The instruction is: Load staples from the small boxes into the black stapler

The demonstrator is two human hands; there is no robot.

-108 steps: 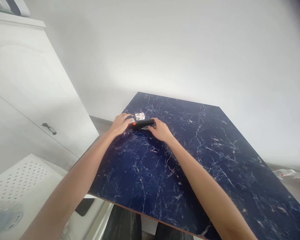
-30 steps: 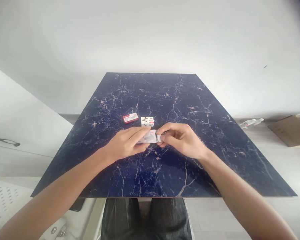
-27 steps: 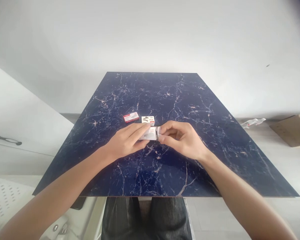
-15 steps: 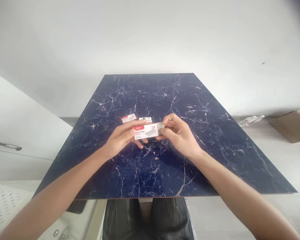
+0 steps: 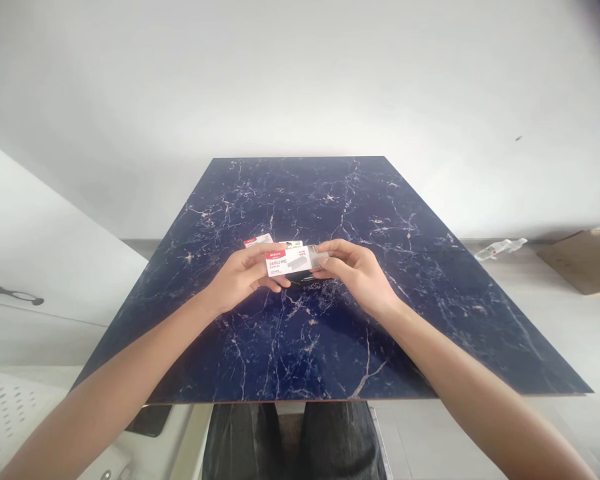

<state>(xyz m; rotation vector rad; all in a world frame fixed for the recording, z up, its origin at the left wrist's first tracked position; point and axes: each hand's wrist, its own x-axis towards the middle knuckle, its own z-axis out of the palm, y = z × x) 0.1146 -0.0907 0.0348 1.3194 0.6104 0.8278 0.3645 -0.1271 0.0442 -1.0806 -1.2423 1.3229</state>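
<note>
Staple box (image 5: 291, 261) has shifted since approx. 1 s ago: red label corner now shows. Box is held over blue table (image 5: 310, 360); L hand (image 5: 237, 279) pinches its L end, R hand (image 5: 363, 272) grips R end, w/ grey bit showing. Blk object (image 5: 306, 279) below, mostly hidden. Red-white pack (image 5: 257, 241) + white pack (image 5: 294, 244) behind, partly covered. Brown carton (image 5: 583, 263) on floor, far R.

A plain white wall (image 5: 300, 80) stands behind the counter (image 5: 300, 353); the counter surface is dark blue with pale marble-pattern veining; a white cabinet (image 5: 45, 227) with a dark handle (image 5: 3, 291) stands at left; a white perforated surface (image 5: 10, 413) occupies the lower left; pale floor (image 5: 580, 333) shows at right; lighting is bright and diffuse.
</note>
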